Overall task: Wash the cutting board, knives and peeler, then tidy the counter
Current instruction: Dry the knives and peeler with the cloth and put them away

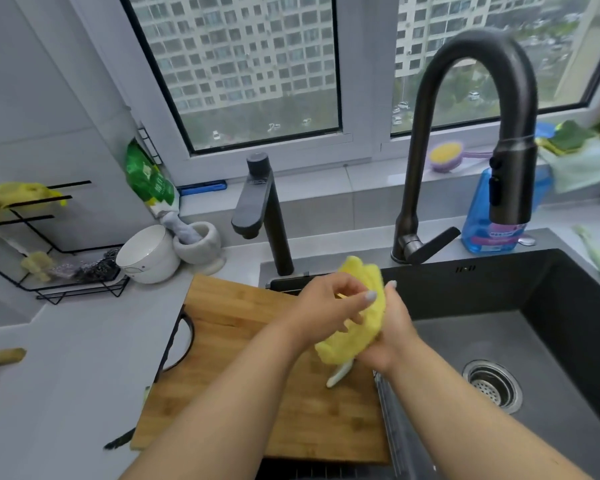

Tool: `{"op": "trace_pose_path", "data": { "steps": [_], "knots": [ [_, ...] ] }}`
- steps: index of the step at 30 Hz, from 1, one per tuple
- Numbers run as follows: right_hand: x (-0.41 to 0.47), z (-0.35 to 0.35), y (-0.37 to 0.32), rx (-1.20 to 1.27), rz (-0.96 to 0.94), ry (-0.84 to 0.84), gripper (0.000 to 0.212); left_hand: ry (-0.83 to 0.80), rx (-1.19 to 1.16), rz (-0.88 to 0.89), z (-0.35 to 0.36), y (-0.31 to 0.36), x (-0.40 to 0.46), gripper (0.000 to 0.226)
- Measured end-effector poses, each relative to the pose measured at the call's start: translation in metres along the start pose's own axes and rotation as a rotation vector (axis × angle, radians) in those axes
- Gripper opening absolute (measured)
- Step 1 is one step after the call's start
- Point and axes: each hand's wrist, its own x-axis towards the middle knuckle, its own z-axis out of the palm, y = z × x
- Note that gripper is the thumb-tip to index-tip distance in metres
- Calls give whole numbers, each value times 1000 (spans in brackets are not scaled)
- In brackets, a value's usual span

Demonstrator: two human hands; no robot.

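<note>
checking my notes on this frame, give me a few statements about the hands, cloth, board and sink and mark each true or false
1. Both hands hold the yellow cloth. True: the left hand and right hand both grip it.
2. Water is running from the tall faucet. False: no stream shows.
3. The wooden cutting board lies on the counter left of the sink. True.
4. The white bowl sits inside the sink. False: it stands on the counter beside the mortar.
5. The blue bottle stands behind the sink. True.
</note>
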Motion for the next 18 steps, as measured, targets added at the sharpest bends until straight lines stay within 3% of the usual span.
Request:
{"op": "trace_pose_path", "data": {
  "steps": [1,3,5,7,10,12,15,18],
  "knots": [
    [-2,-2,-2,68,-6,-20,92,-11,-96,-6,2,1,-1,22],
    [-7,-4,-6,161,-41,-43,92,147,-217,-1,3,-3,1,26],
    [-8,-10,-10,195,-92,-35,89,418,-185,-46,4,-20,6,23],
    [-9,-15,-15,197,-155,3,86,565,-28,-164,9,-46,11,19],
    [-11,-21,-25,219,-224,32,82,341,324,-326,28,-86,14,8],
    [-14,-26,-31,212,-265,50,80,177,532,-371,44,-104,15,18],
    [-15,-35,-39,205,-309,63,78,80,784,-398,64,-117,18,43],
    [-15,-45,-45,211,-336,71,77,36,981,-360,77,-124,21,45]
  ]
}}
